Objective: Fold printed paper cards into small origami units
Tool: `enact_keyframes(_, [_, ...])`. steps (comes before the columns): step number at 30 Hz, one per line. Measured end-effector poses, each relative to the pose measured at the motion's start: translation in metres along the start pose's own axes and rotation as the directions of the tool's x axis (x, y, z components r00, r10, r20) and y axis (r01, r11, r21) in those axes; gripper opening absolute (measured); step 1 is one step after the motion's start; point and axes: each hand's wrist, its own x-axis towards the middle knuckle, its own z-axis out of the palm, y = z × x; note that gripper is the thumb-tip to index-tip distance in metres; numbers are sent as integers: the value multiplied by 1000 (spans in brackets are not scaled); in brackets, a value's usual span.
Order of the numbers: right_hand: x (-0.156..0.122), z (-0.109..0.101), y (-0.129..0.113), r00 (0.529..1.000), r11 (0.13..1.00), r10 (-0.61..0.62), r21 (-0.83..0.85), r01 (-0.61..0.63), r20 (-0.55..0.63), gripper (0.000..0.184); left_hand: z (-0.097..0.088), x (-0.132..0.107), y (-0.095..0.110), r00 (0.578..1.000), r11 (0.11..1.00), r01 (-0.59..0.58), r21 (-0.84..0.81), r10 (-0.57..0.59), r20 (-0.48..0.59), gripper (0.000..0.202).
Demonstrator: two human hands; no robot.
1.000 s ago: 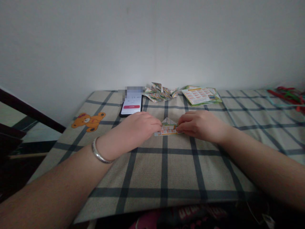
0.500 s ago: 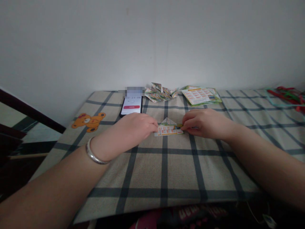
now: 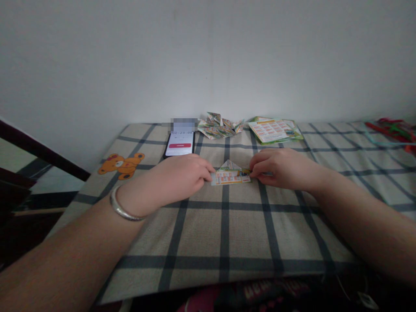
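A small folded piece of printed paper (image 3: 230, 174) lies on the checked cloth (image 3: 224, 225) in front of me, with a pointed flap at its top. My left hand (image 3: 180, 175), fingers curled, presses its left end. My right hand (image 3: 279, 169) pinches its right end with closed fingers. A silver bangle (image 3: 121, 208) sits on my left wrist. Both forearms rest on the cloth.
A lit phone (image 3: 180, 143) lies beyond my left hand. Several folded paper pieces (image 3: 217, 125) are heaped by the wall, beside a stack of flat printed sheets (image 3: 271, 130). Red and green strips (image 3: 394, 130) lie far right. A bear print (image 3: 121, 164) marks the cloth's left side.
Both hands have slid slightly apart along the folded paper, uncovering more of it. The left arm has drawn back a little toward me.
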Motion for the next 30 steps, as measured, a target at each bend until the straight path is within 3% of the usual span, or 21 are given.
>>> enact_keyframes(7, [5,8,1,998,995,60,80,-57,-35,14,3,2,-1,999,1000,22,-4,-22,-44,23])
enact_keyframes(13, [10,16,-2,986,988,134,92,-125,-95,11,5,5,9,999,991,43,130,-40,-20,18])
enact_keyframes(19, [12,22,-6,979,986,161,71,-153,-125,19,14,6,14,997,967,25,254,-4,-83,18])
enact_keyframes(25, [12,27,-5,972,981,179,107,-164,-154,12,22,7,11,991,976,68,206,-43,-123,25])
enact_keyframes(30, [13,29,-4,969,982,177,98,-162,-172,18,23,9,11,988,983,93,157,-72,-135,31])
